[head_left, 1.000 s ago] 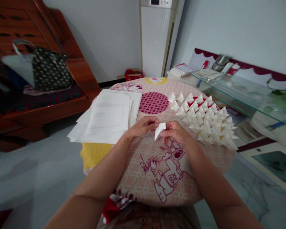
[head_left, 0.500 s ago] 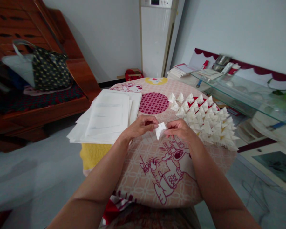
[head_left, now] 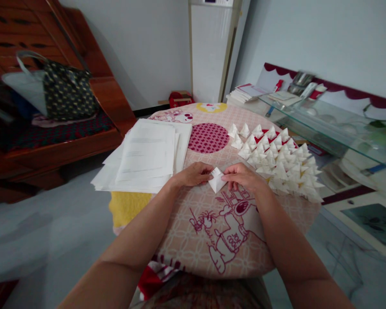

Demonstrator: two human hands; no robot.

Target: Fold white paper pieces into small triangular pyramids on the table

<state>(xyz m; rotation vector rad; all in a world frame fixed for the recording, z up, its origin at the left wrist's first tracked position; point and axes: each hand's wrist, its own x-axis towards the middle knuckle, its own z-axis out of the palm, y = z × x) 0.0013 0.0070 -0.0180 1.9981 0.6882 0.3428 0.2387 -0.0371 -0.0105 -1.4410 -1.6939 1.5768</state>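
A small folded piece of white paper (head_left: pixel 216 181), roughly diamond-shaped with one corner toward me, is held just over the table. My left hand (head_left: pixel 195 174) pinches its left corner between thumb and fingers. On the opposite side, my right hand (head_left: pixel 241 175) grips the right corner the same way. Many pointed white folded-paper pieces (head_left: pixel 278 161) stand in close rows to the right, beyond my right forearm. A stack of white paper sheets (head_left: pixel 148 150) lies to the left, past my left hand.
The round table has a pink patterned tablecloth (head_left: pixel 193 244). A glass shelf (head_left: pixel 334 124) with cups and papers runs along the right wall. At left stands a wooden bench (head_left: pixel 106 103) with a dark patterned bag (head_left: pixel 69 92). A tall white cabinet-like unit (head_left: pixel 209 51) is behind.
The folded paper has turned between my fingers; it now lies flatter and shows a wider diamond face. Both hands have come slightly lower and nearer to me.
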